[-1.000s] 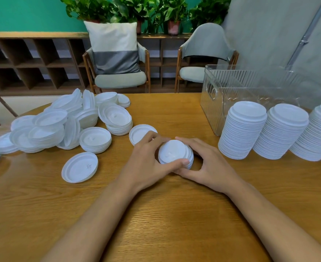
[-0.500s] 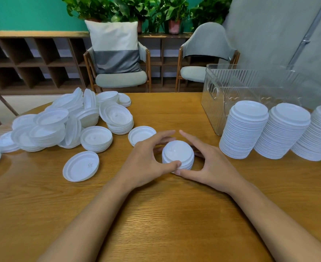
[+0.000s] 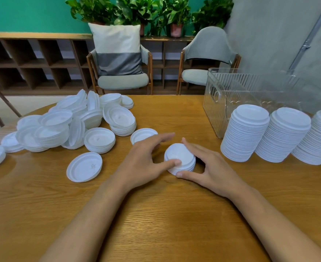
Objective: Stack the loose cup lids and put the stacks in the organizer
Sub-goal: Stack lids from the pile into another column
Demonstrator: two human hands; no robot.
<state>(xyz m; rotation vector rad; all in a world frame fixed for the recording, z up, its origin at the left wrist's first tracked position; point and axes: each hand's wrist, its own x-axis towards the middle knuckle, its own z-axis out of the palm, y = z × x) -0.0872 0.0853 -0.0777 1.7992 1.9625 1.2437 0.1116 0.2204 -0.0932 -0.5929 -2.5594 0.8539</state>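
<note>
Since a second ago the left hand [image 3: 142,161] has loosened: its fingers, then wrapped over the small stack [image 3: 182,156], now stand spread and lifted clear, and only the thumb tip touches the near left rim. The right hand [image 3: 210,167] stays cupped round the stack's right side, fingers at the far side, thumb against the near base. The stack itself has not left the middle of the table [image 3: 156,214].

The table is light, grained wood. Toward its far left edge lies a heap of loose lids [image 3: 61,125], one single lid [image 3: 84,166] apart on the near side. At the far right stands the clear ribbed organizer [image 3: 250,87], with three tall stacks [image 3: 282,137] leaning in a row just in front of it. Behind are a dark cubby shelf [image 3: 33,61], a green wall [image 3: 23,14], two chairs, one with a cushion [image 3: 118,48], and potted plants [image 3: 137,10].

The small stack is white, low, a few lids deep, domed side up, its layers slightly uneven.
</note>
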